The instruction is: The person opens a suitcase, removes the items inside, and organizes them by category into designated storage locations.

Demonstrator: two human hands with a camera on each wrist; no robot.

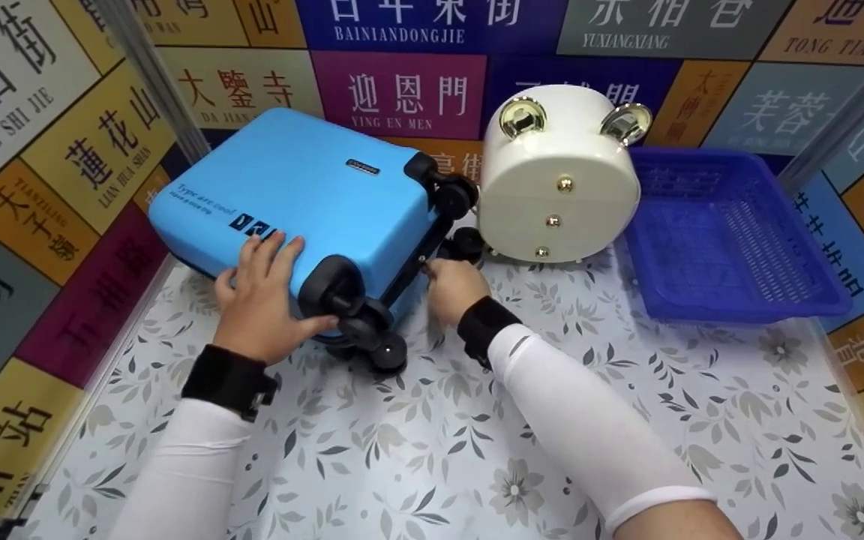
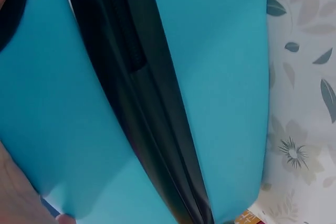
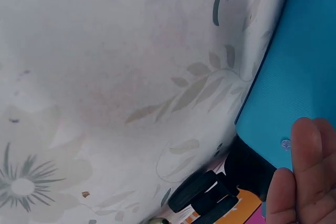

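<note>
The left hand [image 1: 263,300] lies with straight fingers [image 1: 276,251] flat on the small blue hard-shell wheeled suitcase [image 1: 304,199], lying on the floral table [image 1: 439,450]. The right hand [image 1: 454,289] curls at the suitcase's black zip edge; its fingertips are hidden. A cream round case [image 1: 556,176] stands just beside the suitcase.

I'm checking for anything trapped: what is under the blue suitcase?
Under the blue suitcase only the floral tabletop shows around its edges. The left hand rests on it; whatever lies directly beneath is covered.
</note>
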